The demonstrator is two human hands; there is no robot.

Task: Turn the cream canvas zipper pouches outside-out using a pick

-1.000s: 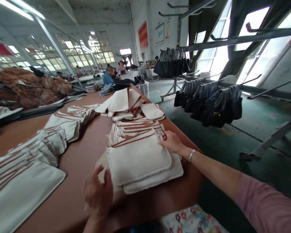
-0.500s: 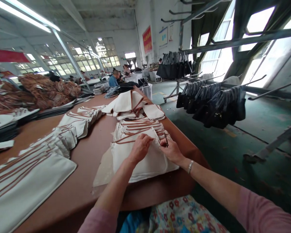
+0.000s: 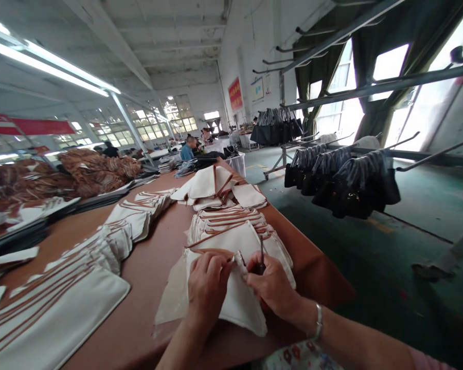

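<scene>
A white bag panel with brown trim (image 3: 237,300) is lifted at its upper corner, its lower part sloping toward me. My left hand (image 3: 209,285) pinches the panel at its brown-edged top. My right hand (image 3: 272,282) is closed around a slim dark tool (image 3: 261,251) that points upward; its kind is unclear. The fingertips of that hand meet the panel's raised corner, close to my left fingers. Behind both hands lies a stack of similar white panels (image 3: 231,218) with brown edging, fanned out on the brown table (image 3: 150,277).
More overlapping white panels (image 3: 81,298) run along the left side. Further back are a loose white pile (image 3: 206,182) and brown bundles (image 3: 100,172). On the right, black bags (image 3: 351,190) hang from a metal rack (image 3: 370,92) beyond the table edge. A person (image 3: 187,149) sits far ahead.
Both hands have come nearer to me, raising the panel's corner off the stack. The panel is now tilted and bent, and the view has tipped upward.
</scene>
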